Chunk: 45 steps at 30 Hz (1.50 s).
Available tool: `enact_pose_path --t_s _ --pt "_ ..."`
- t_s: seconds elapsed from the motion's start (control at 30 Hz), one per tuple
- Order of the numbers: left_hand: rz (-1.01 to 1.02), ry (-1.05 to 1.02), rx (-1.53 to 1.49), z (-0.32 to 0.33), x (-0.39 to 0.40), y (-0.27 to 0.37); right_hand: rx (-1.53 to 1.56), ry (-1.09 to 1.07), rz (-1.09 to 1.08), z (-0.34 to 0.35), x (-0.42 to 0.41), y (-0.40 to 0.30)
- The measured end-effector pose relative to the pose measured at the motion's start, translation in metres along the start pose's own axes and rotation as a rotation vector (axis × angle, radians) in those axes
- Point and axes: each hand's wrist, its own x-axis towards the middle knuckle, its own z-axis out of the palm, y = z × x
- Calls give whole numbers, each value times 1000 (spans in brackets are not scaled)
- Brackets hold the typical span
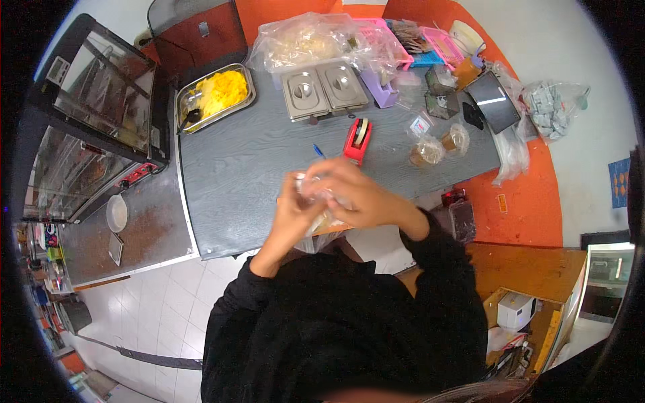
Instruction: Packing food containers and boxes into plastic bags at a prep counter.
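Note:
My left hand (294,214) and my right hand (355,194) are close together above the front edge of the grey wood-grain table (242,176). Between them they grip clear plastic (327,221), seemingly a bag; blur and my fingers hide most of it, and its contents cannot be made out. My left hand wraps its left side, while the right fingers curl over the top. Just beyond my right hand stands a red tape dispenser (357,141) with a roll of tape. A blue pen (318,150) lies beside it.
A steel tray (250,95) of yellow food stands at back left, near a glass display cabinet (108,90). Two lidded steel pans (325,90) and a large clear bag (307,45) are behind. Two plastic-wrapped cups (428,151), a tablet (493,101) and a purple dispenser (379,90) sit rightward.

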Motion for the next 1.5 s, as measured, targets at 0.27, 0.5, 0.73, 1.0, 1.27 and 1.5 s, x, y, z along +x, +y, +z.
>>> enact_pose_path --t_s 0.27,0.5,0.73,1.0,1.27,1.5 --pt "609 -490 927 29 -59 -14 -244 167 1008 150 -44 -5" --pt "530 -523 1116 -60 27 -25 -55 670 397 163 -52 45" --pt "642 -927 1056 -52 84 -79 -575 399 152 123 -19 33" --pt "637 -622 550 -1 78 -46 -304 1032 793 187 -157 7" --pt "102 -223 -45 40 66 81 67 1049 575 156 -160 45" --pt "150 -419 1055 38 79 145 539 1002 -145 133 -36 131"
